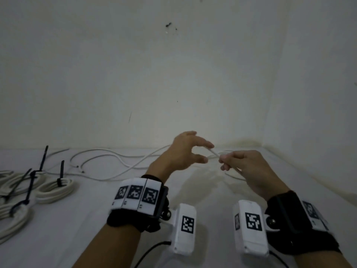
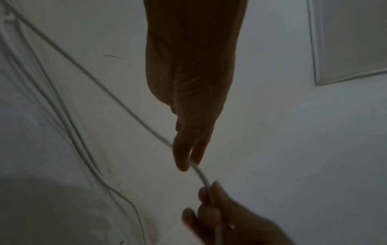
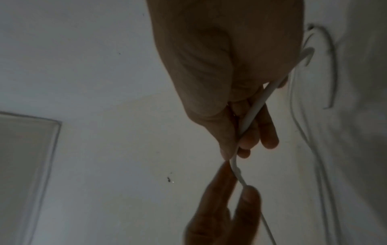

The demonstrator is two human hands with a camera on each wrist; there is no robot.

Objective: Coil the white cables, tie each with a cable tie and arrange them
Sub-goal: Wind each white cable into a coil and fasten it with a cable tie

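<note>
Left hand: our left hand [image 1: 183,151] was raised over the middle of the white surface [image 1: 96,219]; its fingers [image 2: 181,157] were stretched forward and the white cable [image 1: 213,151] passed between two of the fingertips, while the thumb stayed apart below. We could not tell how firm this hold was.
Right hand: our right hand [image 1: 249,169] was just to the right of the left one, with thumb and curled fingers [image 3: 270,137] closed around the same cable.
Cable in hands: a short piece ran from one hand to the other; the rest went down from the right hand to the surface.
Loose cables: more white cable [image 1: 108,157] lay in wide loops on the far left part of the surface, near the wall [image 1: 173,74].
Finished coils: several coiled cables [image 1: 56,190] lay at the left side, each bound with a black cable tie [image 1: 61,175] whose tail pointed up.
Wrists: both carried black bands with white marker blocks [image 1: 185,229].
</note>
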